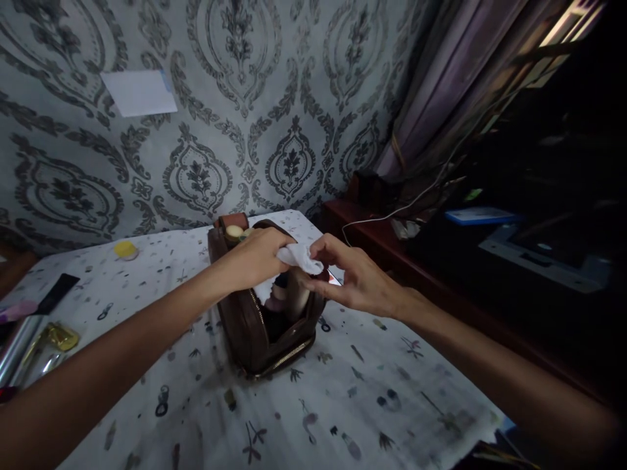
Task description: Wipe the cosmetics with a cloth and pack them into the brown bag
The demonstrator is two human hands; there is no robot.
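Patterned tablecloth (210, 418): spread white beneath your forearms, with small dark prints; clock directions ran from the bag at its middle.
Silvery tube (20, 349): lay at 9 o'clock, near the left edge of view; a gold-coloured item (63, 336) lay just beside it.
Brown bag (245, 333): stood on the tablecloth with its zipped top open towards you; pale and dark things showed inside.
Left hand (257, 258): came in from 8 o'clock; your fingers were closed on the white cloth (300, 256).
White cloth: was bunched over the bag's mouth; one part hung down to the opening.
Right hand (355, 274): came in from 4 o'clock; your thumb and forefinger were curved and wide apart, the forefinger at the cloth's right end.
Yellow round item (126, 249): sat at 10 o'clock on the tablecloth, well apart from the bag.
Curtain (435, 85): hung at 1 o'clock.
Wallpaper (289, 156): rose at 12 o'clock; a white sheet (140, 94) showed on it at 11.
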